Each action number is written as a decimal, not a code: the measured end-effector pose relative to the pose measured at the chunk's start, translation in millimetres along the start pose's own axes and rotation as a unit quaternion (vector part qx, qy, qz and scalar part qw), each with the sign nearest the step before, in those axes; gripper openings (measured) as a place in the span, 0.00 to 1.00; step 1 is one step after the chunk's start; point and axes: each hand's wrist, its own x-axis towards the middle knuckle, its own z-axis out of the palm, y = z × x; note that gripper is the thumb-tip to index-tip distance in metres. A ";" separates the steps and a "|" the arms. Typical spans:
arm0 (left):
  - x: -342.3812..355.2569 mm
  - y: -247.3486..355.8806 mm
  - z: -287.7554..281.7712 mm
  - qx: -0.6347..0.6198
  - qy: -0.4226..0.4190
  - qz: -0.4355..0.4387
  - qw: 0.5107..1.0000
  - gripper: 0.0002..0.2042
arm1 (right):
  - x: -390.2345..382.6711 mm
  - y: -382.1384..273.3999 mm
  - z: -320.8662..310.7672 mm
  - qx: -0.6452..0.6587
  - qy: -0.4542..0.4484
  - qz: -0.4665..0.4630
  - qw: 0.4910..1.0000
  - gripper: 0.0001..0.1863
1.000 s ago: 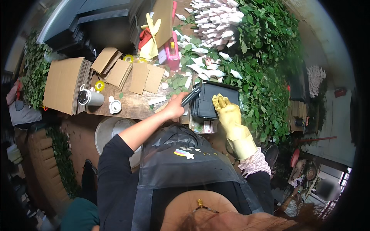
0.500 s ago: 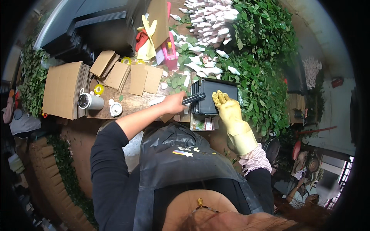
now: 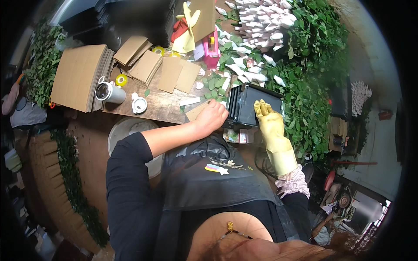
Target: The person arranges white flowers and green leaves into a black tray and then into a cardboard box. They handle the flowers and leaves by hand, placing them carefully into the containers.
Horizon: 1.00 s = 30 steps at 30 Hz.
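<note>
A shallow black box [image 3: 250, 104] with raised walls sits at the table's front edge, several dark layers along its left side. My right hand [image 3: 270, 119], in a yellow rubber glove, has its fingers together over the box's right part and holds it; its thumb is hidden. My bare left hand [image 3: 212, 116] is closed beside the box's near left side, its fingers curled and partly out of sight. What it holds, if anything, I cannot make out. A flat piece of brown cardboard [image 3: 196, 112] lies by the left hand.
Cardboard stacks [image 3: 80, 78], a steel cup [image 3: 112, 93], a white lid [image 3: 139, 105] and tape rolls [image 3: 121, 79] stand left. Behind are a spare yellow glove [image 3: 186, 37] and a pink tool [image 3: 212, 50]. Wrapped white flower heads [image 3: 265, 24] and leafy stems [image 3: 305, 87] fill the right.
My left hand has drawn down toward me, and the black stapler-like tool it held is out of sight. The view has shifted, and the box's angle has changed slightly under the gloved hand.
</note>
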 end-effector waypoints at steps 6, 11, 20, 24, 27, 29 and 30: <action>20.1 -30.3 4.2 -0.121 -0.066 0.068 0.988 0.06 | 2.1 0.2 9.9 0.029 0.032 0.000 0.999 0.21; 37.9 -62.4 18.7 -0.131 -0.062 0.138 0.980 0.05 | 1.4 11.5 17.8 -0.030 0.062 -0.072 0.995 0.16; 83.0 -110.2 65.0 0.049 0.019 -0.002 0.999 0.04 | 2.6 -4.4 -7.4 -0.091 0.043 -0.130 0.986 0.17; 101.0 -113.7 70.3 -0.004 0.043 0.057 0.997 0.03 | 1.1 0.2 4.9 -0.080 0.085 -0.109 0.987 0.14; 109.8 -111.0 61.7 -0.069 -0.135 -0.017 0.988 0.03 | 0.0 3.9 2.4 -0.090 0.082 -0.123 0.985 0.14; 109.3 -109.5 54.4 -0.112 -0.204 -0.061 0.971 0.05 | -2.0 4.8 1.3 -0.074 0.065 -0.115 0.988 0.14; 105.0 -107.6 56.3 -0.101 -0.150 -0.051 0.982 0.05 | -3.2 5.1 0.0 -0.051 0.052 -0.100 0.992 0.15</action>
